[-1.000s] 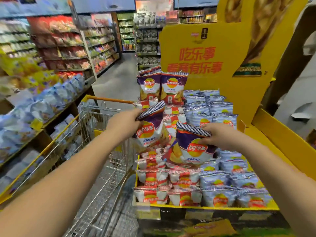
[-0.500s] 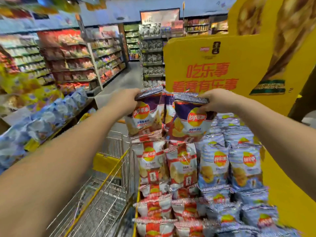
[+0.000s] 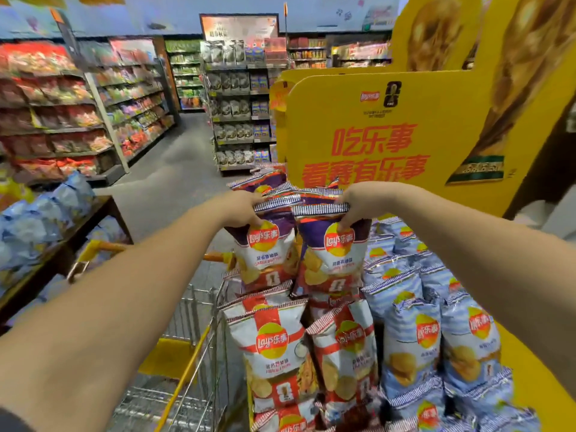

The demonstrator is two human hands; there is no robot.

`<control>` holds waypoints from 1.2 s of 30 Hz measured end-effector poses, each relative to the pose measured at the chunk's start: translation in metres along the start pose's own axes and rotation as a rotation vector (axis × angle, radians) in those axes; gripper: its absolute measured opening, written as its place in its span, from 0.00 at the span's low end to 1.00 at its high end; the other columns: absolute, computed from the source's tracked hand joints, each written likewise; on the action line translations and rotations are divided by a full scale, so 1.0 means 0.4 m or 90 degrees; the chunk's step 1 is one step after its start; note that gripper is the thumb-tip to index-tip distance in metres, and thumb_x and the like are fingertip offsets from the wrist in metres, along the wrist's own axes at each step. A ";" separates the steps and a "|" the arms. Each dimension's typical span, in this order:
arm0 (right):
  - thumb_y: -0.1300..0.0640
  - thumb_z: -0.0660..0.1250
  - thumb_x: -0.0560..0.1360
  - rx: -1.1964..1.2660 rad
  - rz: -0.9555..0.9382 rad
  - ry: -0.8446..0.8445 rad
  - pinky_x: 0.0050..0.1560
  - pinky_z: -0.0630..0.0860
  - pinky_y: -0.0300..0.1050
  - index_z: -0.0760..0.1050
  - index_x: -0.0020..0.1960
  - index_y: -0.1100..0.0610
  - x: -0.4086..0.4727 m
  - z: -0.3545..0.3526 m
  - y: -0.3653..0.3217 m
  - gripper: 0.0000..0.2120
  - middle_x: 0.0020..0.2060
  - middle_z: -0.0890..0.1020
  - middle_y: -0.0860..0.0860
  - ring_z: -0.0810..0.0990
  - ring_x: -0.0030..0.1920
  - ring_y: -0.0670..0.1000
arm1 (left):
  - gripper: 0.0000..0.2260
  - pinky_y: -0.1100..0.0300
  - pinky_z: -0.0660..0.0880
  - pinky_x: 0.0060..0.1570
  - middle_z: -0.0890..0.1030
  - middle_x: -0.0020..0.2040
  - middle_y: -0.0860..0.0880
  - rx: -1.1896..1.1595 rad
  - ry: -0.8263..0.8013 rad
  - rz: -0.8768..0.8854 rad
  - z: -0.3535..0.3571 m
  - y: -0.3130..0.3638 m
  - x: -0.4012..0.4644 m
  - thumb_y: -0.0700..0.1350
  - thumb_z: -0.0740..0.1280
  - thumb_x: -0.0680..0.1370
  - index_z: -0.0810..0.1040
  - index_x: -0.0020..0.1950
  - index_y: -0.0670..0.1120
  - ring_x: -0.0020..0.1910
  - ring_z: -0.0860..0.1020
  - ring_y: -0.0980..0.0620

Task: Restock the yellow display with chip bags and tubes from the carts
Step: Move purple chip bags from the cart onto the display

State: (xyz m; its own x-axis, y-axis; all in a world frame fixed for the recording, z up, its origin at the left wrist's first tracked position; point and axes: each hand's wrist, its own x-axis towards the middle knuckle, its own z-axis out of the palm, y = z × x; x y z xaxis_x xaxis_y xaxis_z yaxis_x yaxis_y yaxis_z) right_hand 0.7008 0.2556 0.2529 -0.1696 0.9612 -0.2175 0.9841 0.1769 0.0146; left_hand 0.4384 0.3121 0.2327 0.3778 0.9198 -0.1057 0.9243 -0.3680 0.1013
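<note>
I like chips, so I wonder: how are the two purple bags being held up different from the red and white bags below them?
The purple bags have dark purple tops; the red and white bags carry a red cross on white. The purple bags are gripped at their tops, one by the left hand, one by the right hand; no hand touches the red and white bags in the yellow display. The purple bags sit higher and farther back. Both kinds show the same round logo.

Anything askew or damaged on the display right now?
Nothing damaged or spilled. One red-and-white bag in the front row leans left against its neighbour. Both hands grip purple bags at their top seals.
</note>
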 end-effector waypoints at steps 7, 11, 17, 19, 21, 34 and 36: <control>0.36 0.69 0.71 -0.163 -0.061 0.041 0.51 0.71 0.51 0.73 0.64 0.51 0.128 0.103 -0.014 0.28 0.48 0.76 0.50 0.75 0.56 0.56 | 0.30 0.51 0.67 0.65 0.71 0.72 0.46 -0.005 0.001 0.045 0.090 -0.045 0.120 0.53 0.69 0.77 0.63 0.76 0.48 0.69 0.70 0.44; 0.34 0.68 0.70 -0.209 -0.059 0.122 0.67 0.61 0.56 0.66 0.72 0.46 0.139 0.120 -0.006 0.34 0.67 0.70 0.48 0.65 0.70 0.54 | 0.26 0.49 0.70 0.58 0.76 0.64 0.48 0.078 0.132 0.065 0.130 -0.055 0.143 0.59 0.69 0.74 0.70 0.69 0.50 0.62 0.73 0.45; 0.36 0.68 0.71 -0.162 0.016 0.225 0.65 0.64 0.56 0.62 0.73 0.47 0.123 0.180 -0.018 0.35 0.68 0.67 0.50 0.65 0.69 0.56 | 0.30 0.49 0.66 0.63 0.71 0.66 0.48 0.109 0.259 0.017 0.176 -0.058 0.122 0.64 0.67 0.74 0.68 0.70 0.50 0.64 0.69 0.45; 0.37 0.69 0.71 -0.141 0.046 0.266 0.64 0.65 0.55 0.62 0.73 0.48 0.104 0.187 -0.027 0.36 0.68 0.66 0.51 0.65 0.68 0.57 | 0.29 0.49 0.65 0.64 0.69 0.67 0.48 0.069 0.284 0.006 0.176 -0.050 0.096 0.62 0.67 0.74 0.67 0.71 0.50 0.66 0.67 0.45; 0.40 0.71 0.71 -0.106 0.064 0.305 0.60 0.68 0.53 0.63 0.71 0.49 0.082 0.193 -0.036 0.33 0.65 0.68 0.52 0.67 0.66 0.57 | 0.27 0.49 0.63 0.65 0.68 0.68 0.48 0.031 0.306 -0.001 0.174 -0.036 0.058 0.60 0.66 0.76 0.67 0.71 0.50 0.67 0.67 0.46; 0.50 0.62 0.79 0.435 0.041 0.372 0.40 0.70 0.48 0.74 0.54 0.55 -0.301 0.352 -0.126 0.09 0.44 0.78 0.51 0.76 0.45 0.55 | 0.05 0.54 0.74 0.49 0.79 0.51 0.49 -0.372 0.318 -0.079 0.293 0.261 -0.408 0.48 0.67 0.77 0.79 0.50 0.48 0.49 0.77 0.49; 0.51 0.63 0.79 0.537 0.068 0.332 0.41 0.71 0.48 0.74 0.52 0.55 -0.386 0.419 -0.134 0.08 0.43 0.78 0.51 0.76 0.44 0.54 | 0.06 0.56 0.73 0.47 0.77 0.49 0.52 -0.445 0.279 -0.094 0.343 0.317 -0.492 0.49 0.66 0.78 0.78 0.51 0.47 0.47 0.76 0.52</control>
State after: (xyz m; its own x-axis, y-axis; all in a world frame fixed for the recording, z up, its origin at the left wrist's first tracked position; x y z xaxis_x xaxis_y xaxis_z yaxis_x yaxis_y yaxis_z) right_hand 0.6830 0.0621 0.1222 0.1187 0.9719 0.2032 0.6765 0.0706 -0.7331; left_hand 0.4887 0.0656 0.1306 0.0666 0.9748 0.2131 0.6614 -0.2030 0.7221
